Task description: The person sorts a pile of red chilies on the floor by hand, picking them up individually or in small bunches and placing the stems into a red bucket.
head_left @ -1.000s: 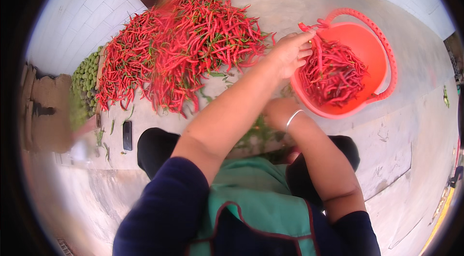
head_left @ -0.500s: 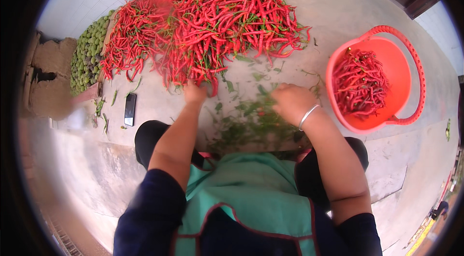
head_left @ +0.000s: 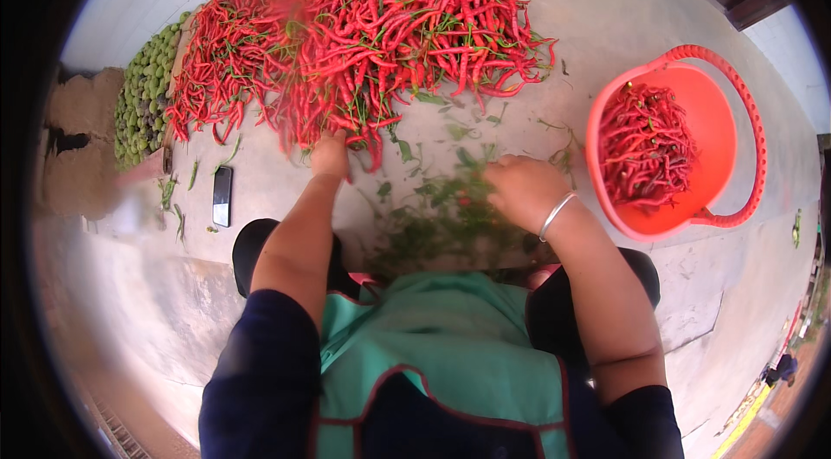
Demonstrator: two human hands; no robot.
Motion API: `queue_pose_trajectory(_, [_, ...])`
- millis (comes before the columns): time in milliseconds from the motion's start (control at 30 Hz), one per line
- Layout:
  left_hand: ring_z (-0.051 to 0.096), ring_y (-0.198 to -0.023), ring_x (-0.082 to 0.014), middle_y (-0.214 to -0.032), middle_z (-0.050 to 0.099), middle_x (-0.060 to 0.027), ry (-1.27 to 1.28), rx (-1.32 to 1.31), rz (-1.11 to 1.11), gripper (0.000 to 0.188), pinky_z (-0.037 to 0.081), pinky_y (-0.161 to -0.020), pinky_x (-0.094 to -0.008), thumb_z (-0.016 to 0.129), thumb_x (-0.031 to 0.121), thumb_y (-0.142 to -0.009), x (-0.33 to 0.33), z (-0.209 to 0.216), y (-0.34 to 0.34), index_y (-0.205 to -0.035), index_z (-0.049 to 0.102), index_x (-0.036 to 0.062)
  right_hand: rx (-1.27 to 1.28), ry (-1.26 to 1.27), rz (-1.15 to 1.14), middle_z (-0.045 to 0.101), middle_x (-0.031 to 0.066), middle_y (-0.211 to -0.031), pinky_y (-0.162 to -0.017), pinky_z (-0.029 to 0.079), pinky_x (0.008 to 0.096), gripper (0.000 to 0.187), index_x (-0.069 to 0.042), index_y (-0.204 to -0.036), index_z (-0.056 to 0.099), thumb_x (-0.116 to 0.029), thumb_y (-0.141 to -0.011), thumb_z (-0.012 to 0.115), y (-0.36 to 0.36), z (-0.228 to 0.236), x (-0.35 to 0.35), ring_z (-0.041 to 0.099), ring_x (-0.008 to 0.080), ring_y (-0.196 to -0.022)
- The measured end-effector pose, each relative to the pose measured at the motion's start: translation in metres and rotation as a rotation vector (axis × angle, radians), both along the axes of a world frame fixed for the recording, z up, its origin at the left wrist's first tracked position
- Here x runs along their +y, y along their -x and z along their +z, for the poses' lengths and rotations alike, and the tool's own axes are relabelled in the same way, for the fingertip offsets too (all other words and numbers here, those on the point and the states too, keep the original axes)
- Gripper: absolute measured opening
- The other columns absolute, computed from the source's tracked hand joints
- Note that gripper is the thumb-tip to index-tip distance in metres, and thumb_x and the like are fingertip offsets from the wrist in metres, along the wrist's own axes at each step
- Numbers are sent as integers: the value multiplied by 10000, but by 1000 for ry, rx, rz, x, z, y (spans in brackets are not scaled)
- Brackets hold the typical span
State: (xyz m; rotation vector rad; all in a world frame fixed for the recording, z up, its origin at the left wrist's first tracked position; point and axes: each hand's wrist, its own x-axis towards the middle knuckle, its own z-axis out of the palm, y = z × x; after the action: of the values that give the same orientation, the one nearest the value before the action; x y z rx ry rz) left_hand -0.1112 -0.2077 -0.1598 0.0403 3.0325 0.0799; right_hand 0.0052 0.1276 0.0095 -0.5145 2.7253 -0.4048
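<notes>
A large heap of red chili peppers (head_left: pixel 415 35) with green stems lies spread on the floor ahead of me. My left hand (head_left: pixel 330 156) is at the heap's near edge, its fingers closed around a red chili pepper (head_left: pixel 349 171) whose end shows beside the hand. Over a scatter of green stems and leaves (head_left: pixel 441 221), my right hand (head_left: pixel 526 189) is held with curled fingers and a silver bangle at the wrist. Whatever those fingers may pinch is hidden. To its right stands a red-orange basket (head_left: pixel 723 156) with a loop handle, partly filled with red chili peppers (head_left: pixel 645 147).
A dark phone (head_left: pixel 222 197) lies on the floor to my left, near some loose green pods (head_left: pixel 179 221). Beyond it are a pile of round green fruits (head_left: pixel 143 104) and torn brown cardboard (head_left: pixel 82 138). My knees and green apron (head_left: pixel 450 320) border the scraps.
My left hand has shifted slightly left and away from me along the heap's edge. My right hand stays nearly in place. The whole view has turned a little.
</notes>
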Motion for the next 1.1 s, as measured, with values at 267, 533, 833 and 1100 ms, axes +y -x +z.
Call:
queue_pose_trajectory(267, [528,-950,-260,-993,534,-63,-73,338,-476,261,433,-801,-409,614,136,-739,46,26,-13,-996,577,167,4,-1,-4,589,128,-934,-756,483,411,238,-60,-940,566,-208,-759,605,-5,10,8,578,306,-895])
queue_pose_trajectory(533, [587,-862,-339,-973,583,-156,-34,-5,-433,331,465,-765,-435,558,93,-772,57,25,-8,-1101,533,109,53,52,-65,607,142,-906,-764,483,410,137,-35,-830,616,-154,-765,594,-19,17,16,594,307,-877])
queue_pose_trajectory(833, [587,-919,-335,-999,599,-164,-296,-29,-6,435,474,-785,-432,663,317,-739,83,18,-33,-1067,544,58,-5,-6,-53,594,131,-908,-752,484,415,178,-58,-904,596,-150,-760,547,-20,16,19,587,305,-878])
queue_pose_trajectory(1100, [626,-791,-268,-813,642,-153,-431,-360,0,335,478,-713,-387,613,323,-776,73,25,-24,-929,613,25,4,4,-25,589,133,-943,-761,476,420,274,-83,-1019,582,-221,-784,552,-15,15,19,579,309,-888])
